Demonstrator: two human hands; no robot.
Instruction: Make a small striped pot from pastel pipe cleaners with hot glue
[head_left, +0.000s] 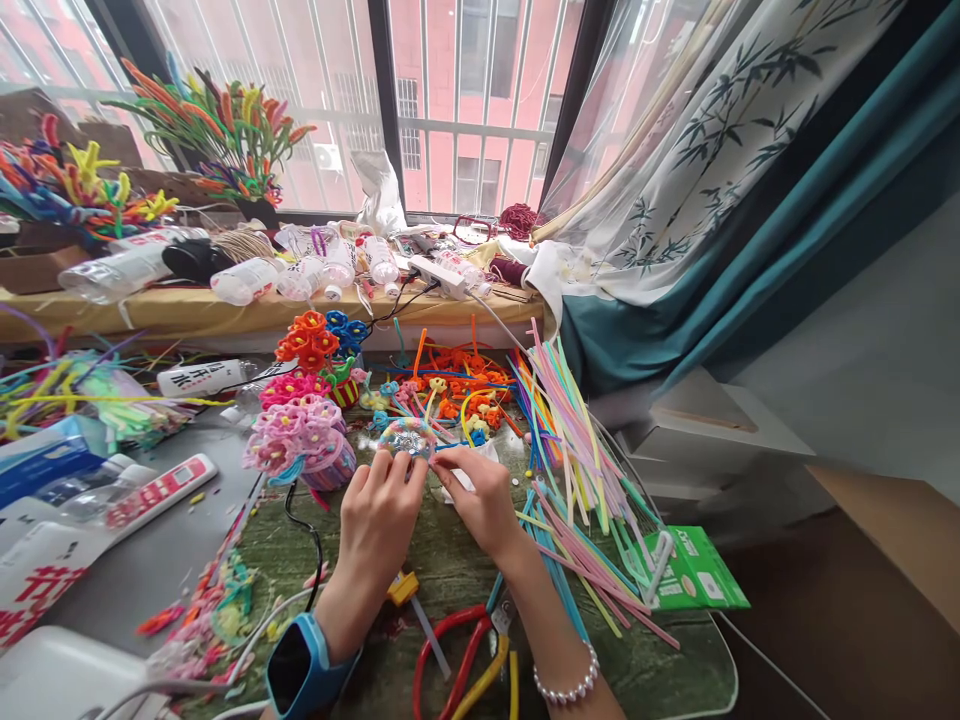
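Observation:
My left hand (pixel 381 505) is closed, its fingers gripping the near side of a clear plastic bottle base (pixel 409 438) edged with multicoloured fuzzy pipe cleaner. At the right edge of that piece, my right hand (pixel 480 492) pinches with thumb and forefinger; the fingertips partly cover what they hold. Just left stands a pot of pink and lilac pipe-cleaner flowers (pixel 300 435), with orange flowers (pixel 307 340) and blue flowers (pixel 346 332) behind it. Below my wrists lie red-and-yellow-handled pliers (pixel 454 655) and a yellow glue gun (pixel 403 588) with a translucent stick.
Loose pastel pipe cleaners (pixel 574 430) spread along the right side, by a green packet (pixel 697 568). Orange pipe-cleaner pieces (pixel 457 375) lie beyond my hands. Plastic bottles (pixel 244 280) and a power strip (pixel 439 277) line the windowsill. A black cable (pixel 319 545) runs left of my wrist.

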